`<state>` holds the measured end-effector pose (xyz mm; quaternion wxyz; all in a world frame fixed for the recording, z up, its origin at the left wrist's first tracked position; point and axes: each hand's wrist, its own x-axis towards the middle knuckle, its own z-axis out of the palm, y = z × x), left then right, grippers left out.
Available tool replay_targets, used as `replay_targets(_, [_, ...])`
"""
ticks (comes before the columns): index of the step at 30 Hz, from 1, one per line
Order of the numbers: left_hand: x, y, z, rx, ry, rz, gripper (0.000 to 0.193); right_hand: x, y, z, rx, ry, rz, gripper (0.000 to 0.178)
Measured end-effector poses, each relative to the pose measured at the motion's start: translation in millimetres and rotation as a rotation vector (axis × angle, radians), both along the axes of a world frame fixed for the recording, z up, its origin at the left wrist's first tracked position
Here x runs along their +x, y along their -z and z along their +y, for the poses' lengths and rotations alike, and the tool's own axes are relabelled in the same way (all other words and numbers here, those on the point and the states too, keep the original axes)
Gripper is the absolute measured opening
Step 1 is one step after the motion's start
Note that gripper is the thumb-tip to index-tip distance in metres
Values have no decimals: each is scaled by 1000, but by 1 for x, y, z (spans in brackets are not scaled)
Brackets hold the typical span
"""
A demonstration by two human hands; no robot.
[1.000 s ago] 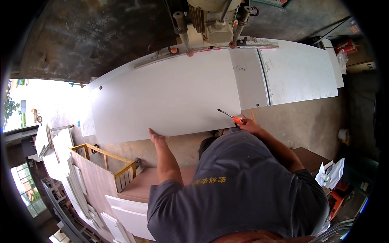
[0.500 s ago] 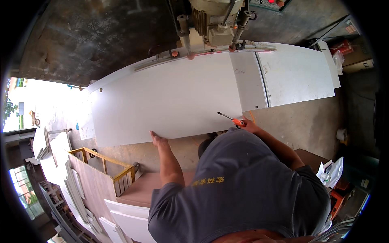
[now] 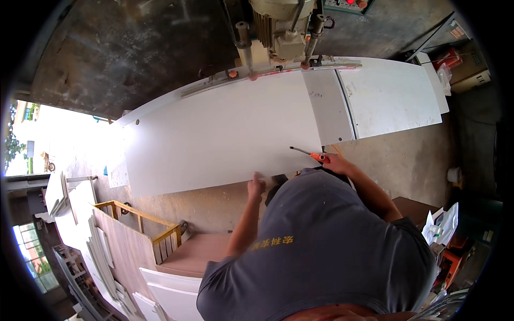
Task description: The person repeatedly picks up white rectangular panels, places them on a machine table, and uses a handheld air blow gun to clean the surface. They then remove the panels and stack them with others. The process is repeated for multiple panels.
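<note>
A long white panel (image 3: 225, 128) lies flat on the machine's work surface in front of me. My right hand (image 3: 336, 162) is closed around the orange handle of a screwdriver (image 3: 319, 157), close to the panel's near right corner. Its thin metal shaft points left over the panel. At the panel's near edge, left of the screwdriver, is my left hand (image 3: 256, 185); its fingers are blurred, and whether they touch the edge is unclear.
A motor (image 3: 273, 35) with metal posts stands beyond the panel's far edge. To the right is a white tabletop section (image 3: 393, 99). A yellow-framed cart (image 3: 140, 214) and stacked white boards (image 3: 101, 262) are at the lower left; a brown board (image 3: 198, 251) lies near my left arm.
My left hand has moved right along the panel's near edge, toward my body. My right hand keeps the screwdriver in nearly the same place. The view has shifted slightly.
</note>
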<state>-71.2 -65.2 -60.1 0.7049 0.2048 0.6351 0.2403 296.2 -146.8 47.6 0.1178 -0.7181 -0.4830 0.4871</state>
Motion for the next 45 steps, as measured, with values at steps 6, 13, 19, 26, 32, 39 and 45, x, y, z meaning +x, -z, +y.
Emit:
replay_targets(6, [28,3,-1,-56,-208,-84,48,11,-30,4,-25,297,61,49])
replay_targets(13, [32,5,-3,-46,-247,-29,48,15,-32,6,87,370,29,45])
replay_targets(19, [35,10,-3,-4,-273,-11,48,18,-37,3,144,478,99,39])
replay_targets(26, [40,7,4,-76,-354,0,45,47,-26,6,302,415,85,46])
replay_targets(32, [33,4,5,-173,-439,23,43,70,-23,0,289,366,-71,52])
replay_targets(39, [54,-15,-40,-7,-461,-39,42,99,-20,-18,247,305,-57,58])
replay_targets(45, [72,-7,-69,2,-518,101,44,114,-25,-34,264,284,13,55])
